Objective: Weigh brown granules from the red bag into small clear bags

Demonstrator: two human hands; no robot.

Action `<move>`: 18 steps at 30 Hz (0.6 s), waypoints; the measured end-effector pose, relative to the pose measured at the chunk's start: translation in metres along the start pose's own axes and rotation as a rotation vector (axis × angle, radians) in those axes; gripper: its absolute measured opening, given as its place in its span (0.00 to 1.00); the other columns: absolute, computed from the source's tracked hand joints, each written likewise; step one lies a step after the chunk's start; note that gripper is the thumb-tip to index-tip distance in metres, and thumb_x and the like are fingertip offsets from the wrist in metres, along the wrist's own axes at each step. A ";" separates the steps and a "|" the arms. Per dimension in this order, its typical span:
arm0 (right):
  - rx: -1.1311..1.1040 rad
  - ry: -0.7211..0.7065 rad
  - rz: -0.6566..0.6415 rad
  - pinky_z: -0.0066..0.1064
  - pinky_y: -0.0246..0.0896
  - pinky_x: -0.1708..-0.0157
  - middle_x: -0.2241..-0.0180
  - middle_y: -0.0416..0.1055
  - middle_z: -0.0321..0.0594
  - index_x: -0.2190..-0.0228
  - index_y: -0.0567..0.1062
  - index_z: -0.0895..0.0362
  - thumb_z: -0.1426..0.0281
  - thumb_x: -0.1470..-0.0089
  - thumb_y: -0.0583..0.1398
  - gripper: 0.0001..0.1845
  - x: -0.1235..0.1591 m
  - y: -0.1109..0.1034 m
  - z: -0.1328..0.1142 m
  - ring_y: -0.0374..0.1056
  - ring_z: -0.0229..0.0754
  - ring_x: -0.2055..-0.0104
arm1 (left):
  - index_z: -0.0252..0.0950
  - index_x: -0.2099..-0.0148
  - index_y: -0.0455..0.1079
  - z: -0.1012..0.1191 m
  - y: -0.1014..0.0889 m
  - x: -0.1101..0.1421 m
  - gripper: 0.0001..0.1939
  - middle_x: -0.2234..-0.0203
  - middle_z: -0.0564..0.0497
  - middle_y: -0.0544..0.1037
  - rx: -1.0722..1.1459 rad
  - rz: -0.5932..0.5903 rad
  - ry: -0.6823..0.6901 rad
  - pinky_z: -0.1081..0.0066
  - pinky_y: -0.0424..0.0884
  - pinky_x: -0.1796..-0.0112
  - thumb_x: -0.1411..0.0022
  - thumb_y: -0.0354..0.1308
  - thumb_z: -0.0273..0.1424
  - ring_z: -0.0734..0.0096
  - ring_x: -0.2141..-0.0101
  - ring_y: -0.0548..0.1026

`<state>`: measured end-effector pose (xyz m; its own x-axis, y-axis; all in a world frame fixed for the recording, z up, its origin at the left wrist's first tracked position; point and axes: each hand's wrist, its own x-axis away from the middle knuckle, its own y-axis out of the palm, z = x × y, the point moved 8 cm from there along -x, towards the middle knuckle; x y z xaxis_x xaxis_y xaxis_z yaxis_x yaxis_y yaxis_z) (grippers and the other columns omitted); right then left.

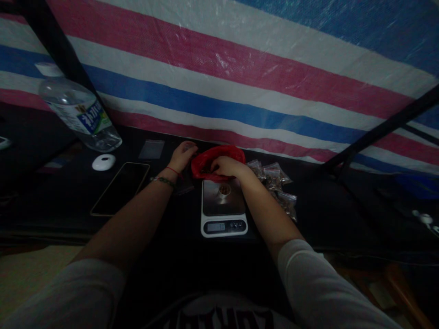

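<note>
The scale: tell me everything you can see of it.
The scale has a white body, plastic by its look, and a shiny, metal-looking plate. On its near end, a dark panel carries a lit display, its digits too blurred to read surely, left of some buttons. It lies flat on the dark table. A small cup with brown bits stands on the plate. The red bag is at its far edge; whether they touch is unclear.
</note>
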<state>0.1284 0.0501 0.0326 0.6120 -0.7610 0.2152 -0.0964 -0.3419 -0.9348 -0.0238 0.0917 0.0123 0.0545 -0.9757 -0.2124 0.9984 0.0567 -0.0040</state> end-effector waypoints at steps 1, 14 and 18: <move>0.002 -0.002 0.001 0.24 0.60 0.63 0.64 0.78 0.40 0.63 0.81 0.56 0.77 0.54 0.59 0.16 0.000 0.000 0.000 0.71 0.38 0.66 | 0.34 0.60 0.68 0.000 -0.001 0.000 0.18 0.68 0.49 0.75 -0.003 0.010 0.003 0.67 0.69 0.63 0.51 0.60 0.39 0.69 0.69 0.73; 0.050 0.020 0.047 0.24 0.59 0.65 0.63 0.78 0.41 0.64 0.80 0.58 0.78 0.55 0.58 0.16 -0.001 -0.002 -0.001 0.71 0.39 0.64 | 0.36 0.59 0.70 -0.002 -0.010 -0.004 0.16 0.67 0.49 0.75 -0.087 0.070 0.040 0.63 0.70 0.58 0.50 0.59 0.39 0.66 0.64 0.72; 0.063 0.033 0.083 0.25 0.59 0.64 0.64 0.78 0.41 0.64 0.80 0.58 0.77 0.53 0.59 0.14 -0.001 -0.007 0.000 0.70 0.40 0.65 | 0.35 0.58 0.69 0.000 -0.013 -0.003 0.18 0.64 0.48 0.75 -0.094 0.088 0.053 0.65 0.69 0.58 0.50 0.59 0.39 0.65 0.63 0.72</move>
<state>0.1285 0.0532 0.0385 0.5777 -0.8034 0.1442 -0.0957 -0.2422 -0.9655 -0.0368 0.0944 0.0130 0.1381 -0.9538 -0.2669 0.9838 0.1633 -0.0745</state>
